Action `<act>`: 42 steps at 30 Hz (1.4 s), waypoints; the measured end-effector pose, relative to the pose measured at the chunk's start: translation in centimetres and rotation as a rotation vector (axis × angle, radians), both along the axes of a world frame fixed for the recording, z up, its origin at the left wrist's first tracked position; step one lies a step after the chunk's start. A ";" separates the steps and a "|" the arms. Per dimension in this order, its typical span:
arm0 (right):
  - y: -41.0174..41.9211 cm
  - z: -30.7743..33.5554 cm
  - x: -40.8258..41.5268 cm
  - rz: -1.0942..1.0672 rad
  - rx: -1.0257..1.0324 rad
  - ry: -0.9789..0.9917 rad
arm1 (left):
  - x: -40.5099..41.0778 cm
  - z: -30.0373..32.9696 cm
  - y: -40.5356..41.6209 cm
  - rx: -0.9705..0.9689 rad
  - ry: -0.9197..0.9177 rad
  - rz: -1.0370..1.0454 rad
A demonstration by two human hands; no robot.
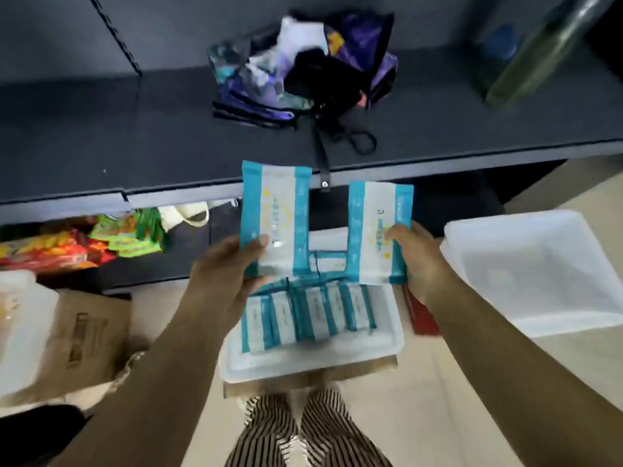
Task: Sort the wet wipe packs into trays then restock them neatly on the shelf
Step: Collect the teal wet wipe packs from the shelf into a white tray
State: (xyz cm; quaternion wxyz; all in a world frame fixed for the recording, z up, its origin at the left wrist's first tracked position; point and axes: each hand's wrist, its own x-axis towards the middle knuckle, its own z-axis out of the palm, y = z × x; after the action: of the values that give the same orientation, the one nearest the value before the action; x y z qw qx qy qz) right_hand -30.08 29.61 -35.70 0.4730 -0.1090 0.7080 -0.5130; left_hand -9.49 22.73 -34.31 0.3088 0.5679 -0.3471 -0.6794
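Hands are each gripping one teal-and-white wet wipe pack: left hand holding the left pack, right hand the right pack, both above the white plastic tray of packs, near the dark grey shelf.

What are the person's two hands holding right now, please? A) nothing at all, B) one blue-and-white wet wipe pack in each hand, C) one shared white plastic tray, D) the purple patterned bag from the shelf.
B: the left hand grips one blue-and-white wet wipe pack and the right hand grips another, both raised above the white plastic tray of packs.
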 end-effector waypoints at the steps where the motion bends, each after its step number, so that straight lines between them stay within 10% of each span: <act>1: 0.9 -2.6 0.1 0.017 0.071 0.001 | 0.5 -2.9 0.9 0.006 -0.066 -0.038; 8: 5.1 -19.5 1.3 0.157 0.498 -0.107 | 5.1 -22.5 5.1 0.093 -0.632 -0.374; 19: 2.2 -33.1 -1.2 0.224 0.596 -0.035 | -2.8 -35.6 4.5 0.186 -0.405 -0.326; 25: 2.4 -33.6 -0.6 0.373 0.625 0.243 | -3.5 -37.1 5.8 0.134 -0.589 -0.568; 30: 2.9 -29.3 -0.8 0.329 0.605 0.327 | -0.8 -32.1 4.5 0.102 -0.745 -0.658; 42: -5.0 2.1 -2.2 0.702 0.024 0.532 | -1.8 0.2 -5.7 -0.724 -0.793 -0.934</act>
State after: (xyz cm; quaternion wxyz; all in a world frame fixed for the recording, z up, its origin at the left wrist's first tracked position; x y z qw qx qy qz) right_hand -32.23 24.65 -33.60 0.4213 -0.4658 0.7310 -0.2668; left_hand -11.24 17.00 -34.13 0.0050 0.4259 -0.8443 -0.3251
